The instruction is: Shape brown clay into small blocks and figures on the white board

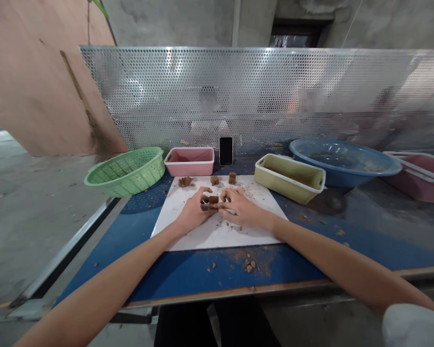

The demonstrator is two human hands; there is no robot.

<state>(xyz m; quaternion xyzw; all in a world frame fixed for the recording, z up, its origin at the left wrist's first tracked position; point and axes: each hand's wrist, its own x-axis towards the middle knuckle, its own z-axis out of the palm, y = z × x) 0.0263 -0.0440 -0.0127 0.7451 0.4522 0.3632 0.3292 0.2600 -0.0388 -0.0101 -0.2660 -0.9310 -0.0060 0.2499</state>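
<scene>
Brown, clay-like material makes the small piece [213, 199] which lies between the two hands, over the middle of the white board [206, 239]. The left hand [193, 211] comes from seven o'clock, and its fingers are curved beside this piece; a grey thing [204, 206] shows there, partly covered. The right hand [243, 208] comes from four o'clock with bent fingers, which hide the near side of the piece. For both hands I cannot tell whether the fingers are grasping or only touching.

From the piece, three brown lumps [214, 180] stand at ten, twelve and between one and two o'clock. At five o'clock, crumbs [250, 265] lie on the blue tabletop [188, 272]. Toward three o'clock, a dark pink tub [415, 183] is cut off by the picture edge. Shapes in the perforated metal sheet [238, 72] are too blurred to make out.
</scene>
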